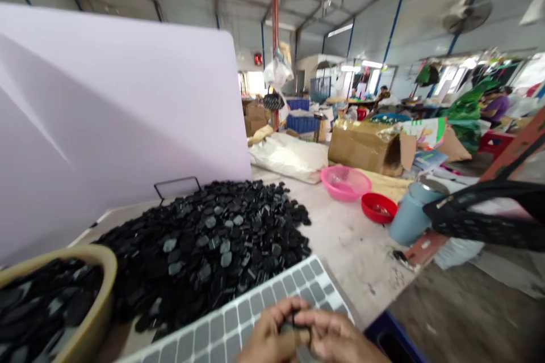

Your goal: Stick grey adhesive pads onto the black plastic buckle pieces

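Note:
My left hand point(272, 333) and my right hand point(338, 339) meet at the bottom centre, fingers closed together. Pinched between them is a small dark piece point(292, 326), mostly hidden by the fingers and blurred. Both hands are over a white tray point(317, 264) patterned with rows of grey rounded squares. Just beyond the tray spreads a large heap of small flat black pieces point(221, 238), some of them showing a shiny grey face.
At the lower left, a cream tub point(108, 272) holds more black pieces. A pale upright panel point(128, 102) stands behind the heap. To the right are a pink basket point(346, 182), a red bowl point(378, 208), a blue-grey flask point(411, 212) and a cardboard box point(366, 147). People sit farther back.

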{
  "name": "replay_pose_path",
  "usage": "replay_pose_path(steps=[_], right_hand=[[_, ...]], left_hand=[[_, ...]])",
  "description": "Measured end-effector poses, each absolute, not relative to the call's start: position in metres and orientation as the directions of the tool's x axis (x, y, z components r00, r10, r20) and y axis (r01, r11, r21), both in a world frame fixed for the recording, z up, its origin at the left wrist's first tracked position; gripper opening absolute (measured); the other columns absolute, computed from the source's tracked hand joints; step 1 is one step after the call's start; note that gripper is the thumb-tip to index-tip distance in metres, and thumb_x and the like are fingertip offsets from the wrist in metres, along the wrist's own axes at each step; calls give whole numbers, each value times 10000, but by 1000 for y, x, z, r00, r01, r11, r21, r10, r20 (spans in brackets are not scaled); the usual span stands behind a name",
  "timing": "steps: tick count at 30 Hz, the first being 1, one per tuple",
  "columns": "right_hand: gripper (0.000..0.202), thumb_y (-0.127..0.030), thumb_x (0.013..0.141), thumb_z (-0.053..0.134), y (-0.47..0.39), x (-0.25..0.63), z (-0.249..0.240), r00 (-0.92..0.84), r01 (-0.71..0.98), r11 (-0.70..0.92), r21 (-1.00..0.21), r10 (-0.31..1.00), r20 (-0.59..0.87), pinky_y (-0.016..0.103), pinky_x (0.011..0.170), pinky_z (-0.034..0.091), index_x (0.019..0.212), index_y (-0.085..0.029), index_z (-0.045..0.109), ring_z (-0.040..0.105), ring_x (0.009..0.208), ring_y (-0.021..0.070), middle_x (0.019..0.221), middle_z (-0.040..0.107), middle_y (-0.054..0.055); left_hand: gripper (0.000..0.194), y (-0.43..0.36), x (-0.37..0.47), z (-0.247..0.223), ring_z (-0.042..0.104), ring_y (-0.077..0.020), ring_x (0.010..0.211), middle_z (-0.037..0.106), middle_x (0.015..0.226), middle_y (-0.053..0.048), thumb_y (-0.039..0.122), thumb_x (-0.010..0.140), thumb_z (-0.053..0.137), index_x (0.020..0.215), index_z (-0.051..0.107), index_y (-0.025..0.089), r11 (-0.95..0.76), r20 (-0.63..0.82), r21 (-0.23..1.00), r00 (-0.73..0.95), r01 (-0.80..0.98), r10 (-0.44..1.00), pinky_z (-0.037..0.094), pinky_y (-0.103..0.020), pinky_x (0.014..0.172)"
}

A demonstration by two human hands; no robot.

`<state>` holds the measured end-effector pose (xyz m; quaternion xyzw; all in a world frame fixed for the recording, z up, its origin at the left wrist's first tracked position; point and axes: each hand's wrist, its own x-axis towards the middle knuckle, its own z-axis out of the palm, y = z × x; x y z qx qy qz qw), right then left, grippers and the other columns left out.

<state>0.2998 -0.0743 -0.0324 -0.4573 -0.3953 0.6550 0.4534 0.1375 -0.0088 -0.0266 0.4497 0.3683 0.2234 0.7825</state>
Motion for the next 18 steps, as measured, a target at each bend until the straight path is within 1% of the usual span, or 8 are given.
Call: replay_pose_path(steps=[1, 2, 3, 5, 7, 11, 14, 18], right_hand=[[448, -445, 694, 687, -79, 302, -31, -189, -238, -263, -935, 957, -221, 162, 384, 292, 1081, -220, 686, 416, 392, 40, 637, 548, -35], [435, -455, 706, 663, -82, 304, -29, -124, -247, -221, -943, 973, -195, 158, 353, 230, 1061, -204, 682, 380, 375, 33, 641, 521, -40], [400, -442, 741, 632, -85, 306, -27, -40, -239, -184, -953, 983, -179, 161, 360, 224, 1054, -196, 673, 386, 394, 38, 658, 507, -39], [346, -405, 813, 574, -88, 308, -23, 119, -155, -114, -981, 984, -133, 176, 413, 291, 1080, -199, 647, 416, 459, 60, 681, 501, -37], [295, -358, 865, 527, -89, 310, -20, 208, 10, -66, -998, 976, -63, 206, 500, 370, 1095, -203, 630, 463, 536, 89, 720, 529, -24], [227, -284, 910, 471, -90, 309, -22, 211, 378, 67, -923, 965, 157, 259, 664, 445, 1056, -204, 625, 574, 739, 156, 847, 619, 28], [213, -227, 923, 439, -88, 306, -25, 175, 527, 168, -833, 938, 299, 276, 725, 460, 1047, -208, 612, 598, 806, 169, 880, 639, 44], [232, -178, 925, 407, -87, 302, -25, 107, 636, 189, -749, 938, 329, 283, 710, 466, 1054, -214, 597, 598, 793, 168, 872, 630, 45]], left_hand=[[420, -11, 137, -20, 445, -44, 426, 660, 750, -21, 303, 623, 767, 1002, 642, 172, 472, -365, 882, 638, 2, 678, 326, -186, 448], [394, -12, 137, -14, 425, -39, 421, 635, 680, -6, 276, 666, 737, 1024, 627, 155, 443, -333, 897, 641, -11, 692, 297, -175, 440], [399, -12, 137, -9, 439, -50, 436, 606, 620, 12, 253, 678, 728, 1045, 609, 152, 456, -332, 890, 654, -23, 680, 291, -171, 441], [399, -11, 138, -3, 464, -60, 457, 589, 601, 23, 215, 686, 715, 1058, 585, 149, 503, -349, 863, 658, -52, 667, 297, -168, 446], [420, -10, 139, -2, 484, -55, 469, 632, 698, -2, 186, 674, 712, 1067, 569, 152, 566, -393, 822, 659, -60, 641, 302, -167, 443], [454, -12, 143, -5, 503, -41, 473, 668, 887, -61, 156, 652, 708, 1078, 553, 145, 608, -419, 791, 669, -62, 613, 298, -163, 430], [423, -12, 145, -7, 503, -36, 468, 663, 900, -56, 150, 655, 701, 1055, 566, 139, 597, -400, 799, 682, -68, 612, 293, -161, 421], [411, -11, 148, -8, 487, -42, 448, 632, 706, 0, 136, 664, 686, 1061, 577, 137, 595, -408, 802, 672, -60, 618, 294, -160, 420]])
